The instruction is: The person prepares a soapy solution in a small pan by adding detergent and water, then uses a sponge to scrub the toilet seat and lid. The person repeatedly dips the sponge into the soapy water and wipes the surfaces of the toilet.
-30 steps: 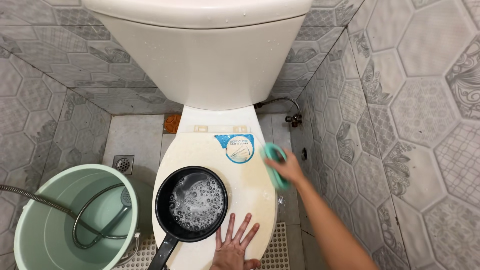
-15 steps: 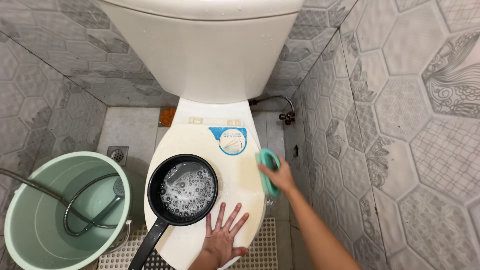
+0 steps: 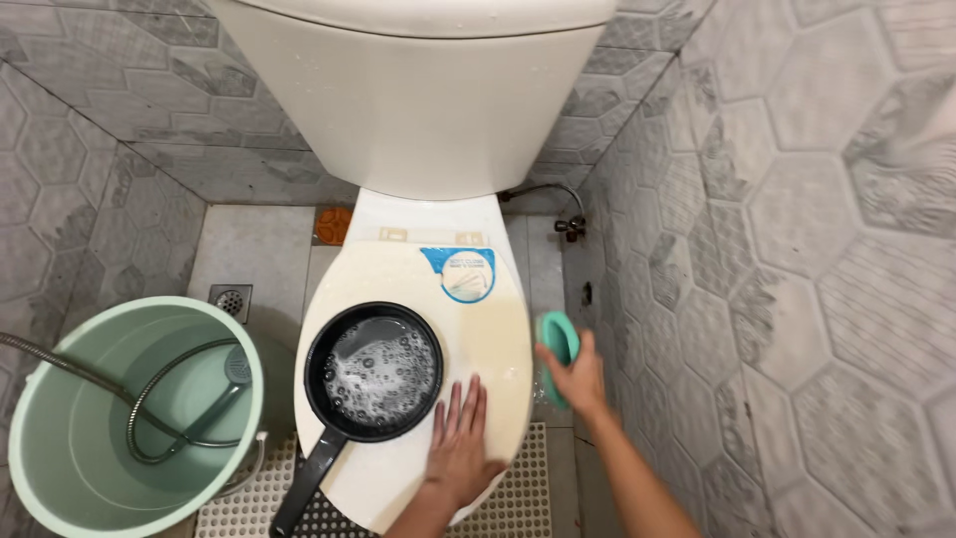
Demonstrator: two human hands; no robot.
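A cream toilet stands with its lid (image 3: 398, 284) down. On the lid sits a black pan (image 3: 373, 374) holding soapy water, its handle pointing toward me. My left hand (image 3: 460, 443) lies flat and spread on the lid, just right of the pan. My right hand (image 3: 578, 379) grips a teal scrubber (image 3: 558, 344) beside the right edge of the lid, off its surface. A blue and white sticker (image 3: 460, 271) marks the rear of the lid.
A pale green bucket (image 3: 45, 443) stands at the left with a shower hose and head inside. A floor drain (image 3: 230, 299) sits behind it. A white perforated mat (image 3: 244, 508) lies under the toilet front. Tiled walls close in on both sides; a water valve (image 3: 571, 227) sits at the right rear.
My right hand has carried the teal scrubber from the lid's right rim down and off its side. My left hand stays pressed on the lid. The view has shifted a little.
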